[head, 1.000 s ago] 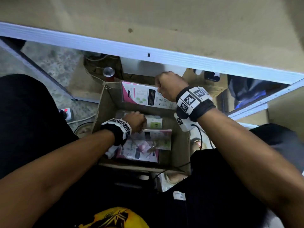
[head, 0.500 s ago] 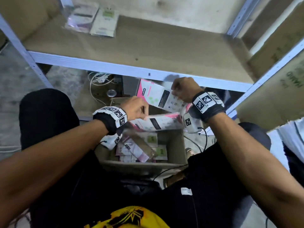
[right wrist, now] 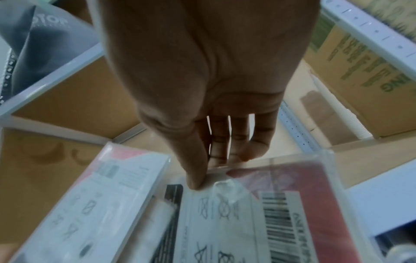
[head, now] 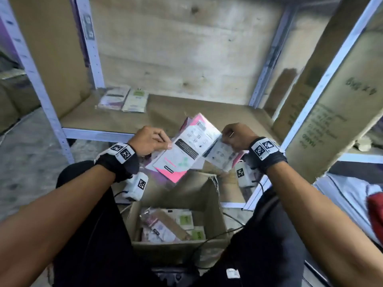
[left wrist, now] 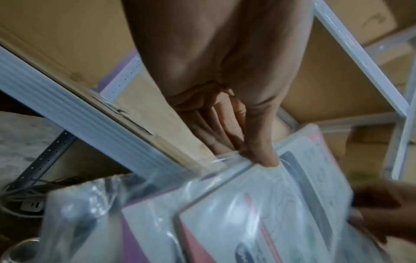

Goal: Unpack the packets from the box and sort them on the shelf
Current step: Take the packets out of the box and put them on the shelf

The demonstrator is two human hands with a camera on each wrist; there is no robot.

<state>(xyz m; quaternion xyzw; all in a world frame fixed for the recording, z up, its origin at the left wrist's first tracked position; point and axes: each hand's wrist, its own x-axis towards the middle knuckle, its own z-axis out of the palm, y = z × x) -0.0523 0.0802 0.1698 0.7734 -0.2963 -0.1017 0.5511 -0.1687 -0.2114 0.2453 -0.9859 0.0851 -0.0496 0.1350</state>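
Above the open cardboard box (head: 215,206) I hold pink-and-white packets in clear sleeves. My left hand (head: 151,139) pinches the upper edge of a fanned pair of packets (head: 182,150), thumb on top (left wrist: 263,156). My right hand (head: 236,137) pinches another packet (head: 221,154) at its top edge, thumb pressed on the plastic (right wrist: 198,178). Both hands hover at the front edge of the wooden shelf (head: 186,108). Two packets (head: 124,99) lie flat at the shelf's back left. Several more packets (head: 165,224), pink and green, lie in the box.
White metal uprights (head: 91,42) frame the shelf bay. A tall printed carton (head: 323,112) stands to the right behind a slanted rail. Cables (head: 217,239) run over the box's near rim. My knees in black flank the box.
Both hands rose out of the box with their packets, up to the shelf's front edge and closer together. My head tilted up, bringing the shelf's back wall into view.
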